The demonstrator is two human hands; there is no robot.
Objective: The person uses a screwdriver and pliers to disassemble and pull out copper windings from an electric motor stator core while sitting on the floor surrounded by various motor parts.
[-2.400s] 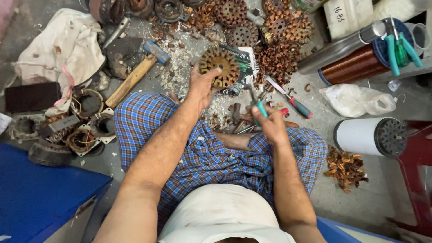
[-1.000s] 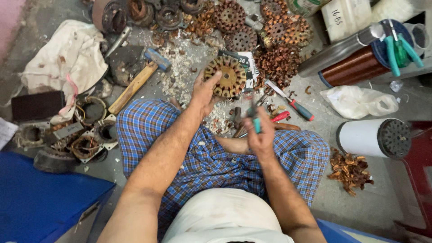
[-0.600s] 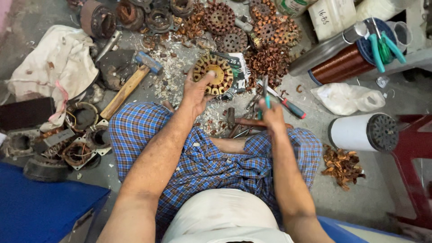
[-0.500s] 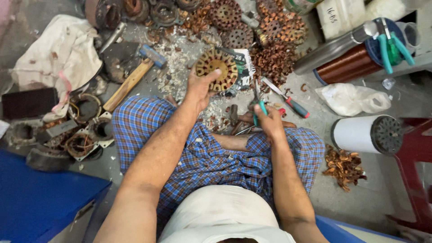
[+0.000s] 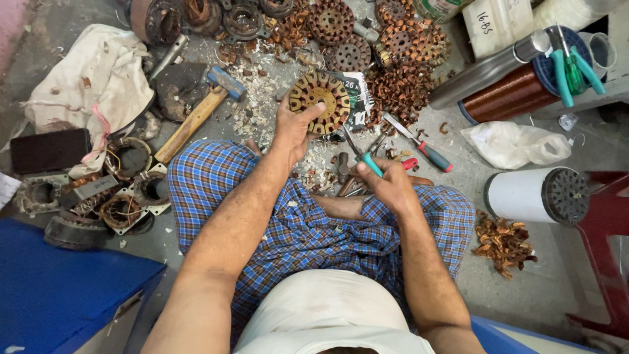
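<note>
Rusty brown metal made up the round slotted motor core (image 5: pixel 319 101) that the left hand (image 5: pixel 293 129) gripped by its near edge, thumb across its face, holding it on the floor just beyond the person's crossed legs in blue checked cloth (image 5: pixel 308 223). Just right of the core, the right hand (image 5: pixel 388 183) was closed around the teal handles of a pair of pliers (image 5: pixel 360 152), whose metal tips pointed up towards the core's lower right edge and stopped just short of it. A screwdriver (image 5: pixel 419 143) with a red and teal handle lay on the floor right of the core, past the pliers. A hammer (image 5: pixel 196 117) with a wooden handle lay left of the core, and beyond that a dirty white cloth (image 5: pixel 92 78). More rusty cores (image 5: pixel 367 39) were heaped behind the core, and a spool of copper wire (image 5: pixel 508 98) lay far to its right.
</note>
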